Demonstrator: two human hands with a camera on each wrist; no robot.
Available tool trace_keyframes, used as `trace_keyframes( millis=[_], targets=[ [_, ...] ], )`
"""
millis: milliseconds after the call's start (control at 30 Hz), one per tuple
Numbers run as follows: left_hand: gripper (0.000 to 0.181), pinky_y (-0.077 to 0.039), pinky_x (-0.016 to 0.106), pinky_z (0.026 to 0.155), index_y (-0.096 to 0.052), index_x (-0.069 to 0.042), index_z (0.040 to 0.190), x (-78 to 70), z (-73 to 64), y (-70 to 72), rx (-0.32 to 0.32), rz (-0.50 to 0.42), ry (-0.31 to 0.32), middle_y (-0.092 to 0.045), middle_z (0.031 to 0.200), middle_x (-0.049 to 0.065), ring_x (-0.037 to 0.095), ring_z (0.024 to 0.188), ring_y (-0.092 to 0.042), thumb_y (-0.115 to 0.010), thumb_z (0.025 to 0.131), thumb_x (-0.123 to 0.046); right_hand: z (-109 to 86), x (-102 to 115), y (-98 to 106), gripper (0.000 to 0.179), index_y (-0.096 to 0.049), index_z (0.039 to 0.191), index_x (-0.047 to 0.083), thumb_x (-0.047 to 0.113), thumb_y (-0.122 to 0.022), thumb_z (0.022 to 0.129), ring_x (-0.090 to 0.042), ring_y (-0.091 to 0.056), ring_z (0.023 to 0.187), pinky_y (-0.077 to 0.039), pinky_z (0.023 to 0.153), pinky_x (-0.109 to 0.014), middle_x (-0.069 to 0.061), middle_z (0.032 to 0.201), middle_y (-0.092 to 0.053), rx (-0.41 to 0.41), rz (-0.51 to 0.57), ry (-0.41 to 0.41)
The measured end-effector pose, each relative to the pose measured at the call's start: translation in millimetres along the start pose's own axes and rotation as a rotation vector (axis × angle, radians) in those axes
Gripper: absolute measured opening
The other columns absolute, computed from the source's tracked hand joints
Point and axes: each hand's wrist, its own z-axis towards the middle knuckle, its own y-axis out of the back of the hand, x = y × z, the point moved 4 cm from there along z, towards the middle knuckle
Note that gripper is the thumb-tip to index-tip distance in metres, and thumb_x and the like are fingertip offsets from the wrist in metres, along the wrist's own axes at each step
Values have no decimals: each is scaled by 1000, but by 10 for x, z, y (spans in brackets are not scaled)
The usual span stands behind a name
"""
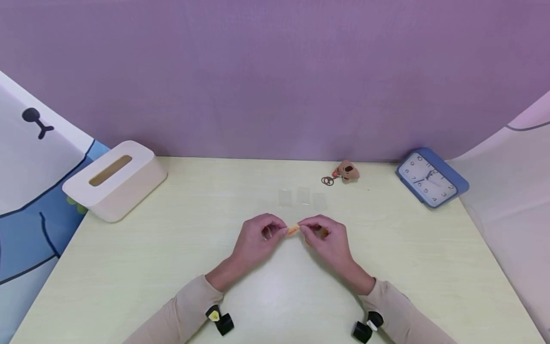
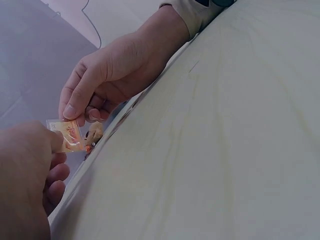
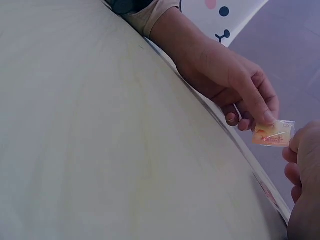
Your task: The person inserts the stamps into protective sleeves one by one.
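Observation:
Both hands meet over the middle of the table, with a small orange-and-yellow packet [image 1: 293, 230] between them. My left hand [image 1: 260, 237] pinches one end between thumb and fingertips, and my right hand [image 1: 327, 237] pinches the opposite end. In the left wrist view the packet [image 2: 71, 136] looks flat and square, with red lettering and a clear plastic edge. The right wrist view shows the same shiny packet [image 3: 273, 134] held up in front of the table edge. Just beyond the hands, three thin clear squares lie in a row, the middle square [image 1: 303, 196] slightly farther back.
A brown plush animal keychain [image 1: 348, 171] with metal rings lies near the back edge. At the back left stands a white tissue box [image 1: 124, 186]. A blue clock [image 1: 431, 179] leans back at the right corner. Purple cloth [image 1: 275, 86] hangs behind the pale table [image 1: 429, 267].

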Motion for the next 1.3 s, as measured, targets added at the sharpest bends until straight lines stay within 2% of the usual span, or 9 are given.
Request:
trace_keyframes(
  millis=[233, 333, 467, 667, 833, 1000, 1133, 1300],
  targets=[
    [7, -57, 27, 68, -84, -13, 96, -3, 19, 38, -36, 49, -6, -75, 87, -7, 10, 75, -63, -87, 95, -7, 15, 3, 16, 16, -85, 101, 7, -8, -83, 95, -10, -65, 81, -53, 70, -20, -3, 92, -80, -22, -4, -59],
    [8, -58, 28, 70, -84, -13, 97, 18, 45, 82, -52, 64, 23, -76, 87, -7, 11, 76, -64, -87, 96, -6, 30, 9, 35, 14, -84, 101, 6, -7, -83, 95, -11, -65, 82, -54, 71, -20, -2, 93, -79, -29, -12, -89],
    [6, -57, 28, 71, -84, -13, 98, 70, 72, 166, -72, 68, 80, -76, 86, -6, 12, 77, -65, -87, 96, -7, 34, 30, 79, 11, -84, 101, 3, -6, -83, 95, -12, -67, 83, -55, 71, -20, -3, 94, -79, -28, -36, -90],
    [5, -57, 28, 71, -84, -9, 99, 162, 110, 311, -103, 87, 116, -77, 86, -6, 13, 77, -66, -87, 95, -9, 3, 12, 198, 11, -84, 103, 1, -6, -83, 95, -10, -69, 88, -57, 78, -19, -13, 98, -78, -18, -48, -99],
    [5, -58, 28, 72, -84, -7, 99, 227, 153, 414, -132, 138, 122, -78, 85, -4, 13, 76, -68, -86, 96, -10, -15, -17, 282, 16, -84, 103, 4, -8, -85, 92, -11, -70, 89, -58, 78, -21, -11, 98, -78, -19, -109, -84],
    [7, -59, 32, 75, -83, -6, 99, 273, 194, 494, -164, 199, 141, -78, 86, -1, 15, 79, -69, -86, 97, -12, -20, -44, 334, 22, -85, 102, 7, -9, -88, 88, -22, -69, 90, -54, 75, -25, -4, 99, -79, 0, -178, -49],
    [5, -54, 40, 85, -83, -8, 97, 300, 222, 549, -212, 255, 139, -78, 85, 0, 21, 83, -67, -87, 95, -10, -18, -64, 356, 21, -85, 102, 8, -6, -89, 88, -26, -63, 86, -47, 70, -29, -4, 100, -78, 35, -231, -24],
    [7, -47, 49, 95, -83, -7, 95, 338, 243, 590, -260, 314, 104, -80, 89, 6, 32, 90, -65, -89, 91, -8, -14, -80, 359, 18, -87, 101, 9, -1, -92, 88, -23, -60, 89, -48, 70, -30, -4, 101, -76, 92, -283, -14]
  ],
)
